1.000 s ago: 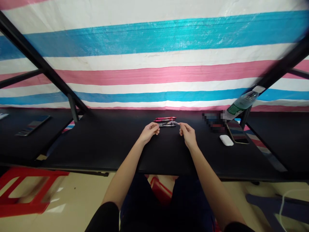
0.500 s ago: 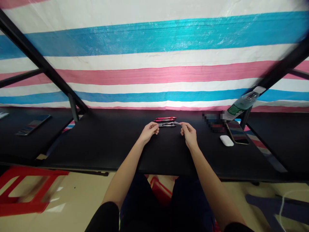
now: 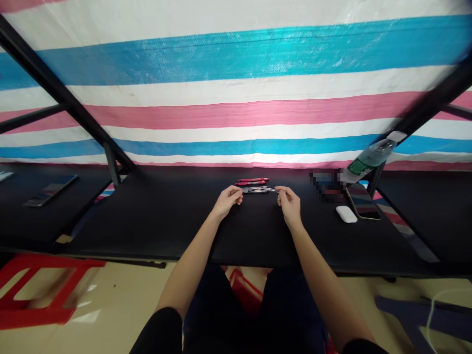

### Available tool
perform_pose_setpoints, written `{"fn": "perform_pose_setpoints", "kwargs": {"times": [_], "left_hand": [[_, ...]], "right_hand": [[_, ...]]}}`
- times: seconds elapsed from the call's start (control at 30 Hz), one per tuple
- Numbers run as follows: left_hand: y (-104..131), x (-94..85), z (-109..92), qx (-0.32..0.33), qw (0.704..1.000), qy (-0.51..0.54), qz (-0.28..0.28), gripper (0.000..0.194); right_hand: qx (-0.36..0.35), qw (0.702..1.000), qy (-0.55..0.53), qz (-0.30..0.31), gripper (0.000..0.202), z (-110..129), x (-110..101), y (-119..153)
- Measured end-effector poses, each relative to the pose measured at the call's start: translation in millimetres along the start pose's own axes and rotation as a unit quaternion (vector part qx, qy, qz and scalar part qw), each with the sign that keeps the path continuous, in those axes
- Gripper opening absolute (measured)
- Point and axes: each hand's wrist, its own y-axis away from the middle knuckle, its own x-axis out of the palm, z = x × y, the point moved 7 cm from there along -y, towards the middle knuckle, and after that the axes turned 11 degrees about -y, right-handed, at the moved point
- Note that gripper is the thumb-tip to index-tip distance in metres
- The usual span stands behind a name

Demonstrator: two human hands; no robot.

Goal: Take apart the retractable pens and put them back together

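My left hand [image 3: 227,200] is closed, thumb and fingertips pinching the left end of a dark pen [image 3: 253,189]. Another dark pen [image 3: 261,191] seems to lie right along it; the two overlap and are hard to separate. Between the fingertips of my right hand [image 3: 290,202] is a thin pale rod [image 3: 273,190], like a pen refill. Its left tip meets the right end of the held pen; whether it is inside cannot be made out. Just behind them, two red pens [image 3: 252,180] lie side by side on the black table [image 3: 165,211].
On the right are a white earbud case [image 3: 346,214], a phone [image 3: 363,202], a blurred-out patch and a tilted water bottle [image 3: 370,160]. Black metal posts [image 3: 73,105] flank the table. A striped sheet [image 3: 236,115] hangs behind. Another phone [image 3: 51,191] lies far left.
The pale rod in my right hand has swung from a slant to nearly in line with the held pen. My left hand has hardly moved.
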Motion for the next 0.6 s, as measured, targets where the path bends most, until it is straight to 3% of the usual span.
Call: {"fn": "perform_pose_setpoints", "kwargs": {"times": [0.1, 0.6], "left_hand": [[0.3, 1.2, -0.3, -0.002, 1.000, -0.004, 0.005, 0.033], [-0.8, 1.7, 2.3, -0.002, 0.999, -0.036, 0.012, 0.033]], "right_hand": [[-0.016, 1.000, -0.004, -0.016, 0.026, 2.1, -2.2, 0.0], [-0.009, 0.999, -0.032, 0.019, 0.023, 3.1, 5.4, -0.6]]}}
